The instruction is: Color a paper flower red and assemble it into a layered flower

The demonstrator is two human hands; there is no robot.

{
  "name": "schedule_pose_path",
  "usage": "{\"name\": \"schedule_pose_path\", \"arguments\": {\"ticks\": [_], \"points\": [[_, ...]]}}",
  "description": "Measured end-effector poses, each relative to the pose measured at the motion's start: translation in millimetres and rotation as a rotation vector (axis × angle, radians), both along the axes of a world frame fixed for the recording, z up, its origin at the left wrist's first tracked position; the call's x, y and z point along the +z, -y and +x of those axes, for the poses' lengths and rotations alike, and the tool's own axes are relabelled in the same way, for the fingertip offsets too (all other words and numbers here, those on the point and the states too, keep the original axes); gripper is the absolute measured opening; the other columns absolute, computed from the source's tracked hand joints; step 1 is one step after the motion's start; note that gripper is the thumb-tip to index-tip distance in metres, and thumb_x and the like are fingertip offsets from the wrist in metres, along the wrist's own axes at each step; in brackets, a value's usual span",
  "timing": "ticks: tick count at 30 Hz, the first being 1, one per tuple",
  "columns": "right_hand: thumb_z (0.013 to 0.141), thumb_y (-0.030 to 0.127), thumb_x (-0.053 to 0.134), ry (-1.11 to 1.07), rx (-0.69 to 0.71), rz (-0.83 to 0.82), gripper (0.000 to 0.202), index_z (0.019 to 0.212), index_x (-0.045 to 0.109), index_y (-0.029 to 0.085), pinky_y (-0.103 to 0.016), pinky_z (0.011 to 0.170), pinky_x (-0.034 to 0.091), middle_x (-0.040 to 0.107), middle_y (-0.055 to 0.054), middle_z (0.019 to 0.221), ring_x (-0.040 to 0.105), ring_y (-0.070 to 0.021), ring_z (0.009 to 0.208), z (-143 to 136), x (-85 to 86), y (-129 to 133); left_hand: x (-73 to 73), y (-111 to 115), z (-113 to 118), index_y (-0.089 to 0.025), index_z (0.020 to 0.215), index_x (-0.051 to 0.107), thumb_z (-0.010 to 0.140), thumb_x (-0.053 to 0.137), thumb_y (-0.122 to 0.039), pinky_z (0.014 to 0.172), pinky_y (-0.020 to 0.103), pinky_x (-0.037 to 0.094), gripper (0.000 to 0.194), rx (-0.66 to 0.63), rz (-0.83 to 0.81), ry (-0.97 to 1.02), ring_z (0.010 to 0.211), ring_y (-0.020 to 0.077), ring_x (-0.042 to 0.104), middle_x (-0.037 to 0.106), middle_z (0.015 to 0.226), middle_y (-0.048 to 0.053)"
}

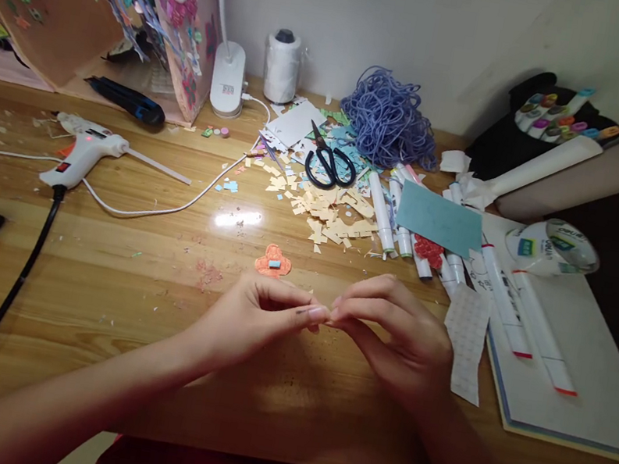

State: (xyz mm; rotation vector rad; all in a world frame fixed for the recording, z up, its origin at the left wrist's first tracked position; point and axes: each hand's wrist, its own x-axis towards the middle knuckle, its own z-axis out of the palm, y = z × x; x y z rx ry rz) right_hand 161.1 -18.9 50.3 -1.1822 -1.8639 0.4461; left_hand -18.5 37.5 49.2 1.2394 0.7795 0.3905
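My left hand (272,313) and my right hand (396,334) meet fingertip to fingertip above the front of the wooden table. Both are closed in a pinch, thumbs against forefingers. Whatever lies between the fingertips is too small or too hidden to make out. Just beyond my left hand, an orange flower-shaped cutout (265,263) lies flat, with a small light-blue rectangular piece (274,264) on its middle. Reddish crumbs (208,274) are scattered to the left of it.
A white hot glue gun (85,156) lies left, its cord trailing forward. Black-handled scissors (329,168) rest on paper scraps (341,217) near purple yarn (388,118). Several markers (381,212) and a teal card (439,218) lie right, beside stacked sheets (606,377) and a tape roll (553,247).
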Motion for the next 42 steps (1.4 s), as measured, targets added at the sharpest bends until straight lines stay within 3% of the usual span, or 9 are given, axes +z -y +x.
{"name": "schedule_pose_path", "arguments": {"ticks": [6,12,25,37,42], "points": [[0.079,0.005,0.061,0.101,0.006,0.129,0.017,0.088,0.061,0.019,-0.03,0.064,0.047,0.063,-0.003,0.078,0.056,-0.0152,0.071,-1.3,-2.0,-1.4,3.4,0.8,-0.2,-0.016,0.067,0.069,0.079,0.06,-0.029,0.066,0.024,0.042,0.02,-0.008,0.045,-0.017,0.069,0.0138,0.056,0.066,0.069,0.001],[0.081,0.007,0.058,0.169,-0.015,0.249,0.014,0.087,0.059,0.019,-0.031,0.066,0.048,0.063,-0.003,0.077,0.056,-0.0149,0.07,-1.8,-2.8,-1.1,1.2,0.6,-1.2,-0.017,0.067,0.069,0.08,0.06,-0.035,0.061,0.022,0.038,0.024,-0.03,-0.01,-0.013,0.061,0.0103,0.049,0.062,0.065,-0.001],[0.077,0.009,0.066,0.113,-0.054,0.278,0.03,0.102,0.065,0.027,-0.03,0.059,0.052,0.068,-0.001,0.078,0.061,-0.0159,0.069,1.3,-3.1,4.4,0.2,0.8,0.0,-0.017,0.066,0.07,0.079,0.062,-0.035,0.057,0.02,0.036,0.024,-0.001,-0.031,0.011,0.058,0.0087,0.045,0.061,0.063,-0.001],[0.079,0.01,0.064,0.147,-0.037,0.275,0.024,0.097,0.065,0.026,-0.029,0.06,0.051,0.068,-0.001,0.076,0.06,-0.0154,0.067,0.6,-0.9,3.5,0.4,1.3,-0.4,-0.017,0.067,0.07,0.078,0.061,-0.033,0.058,0.021,0.038,0.021,0.001,-0.003,-0.011,0.06,0.0104,0.052,0.064,0.064,0.0],[0.082,0.012,0.06,0.279,-0.026,0.292,0.022,0.097,0.064,0.028,-0.03,0.066,0.051,0.068,-0.001,0.081,0.06,-0.0155,0.073,6.4,-4.4,6.5,1.2,1.8,0.1,-0.017,0.064,0.069,0.078,0.062,-0.031,0.06,0.022,0.04,0.022,0.005,0.018,-0.034,0.062,0.0118,0.053,0.064,0.063,0.0]]}}
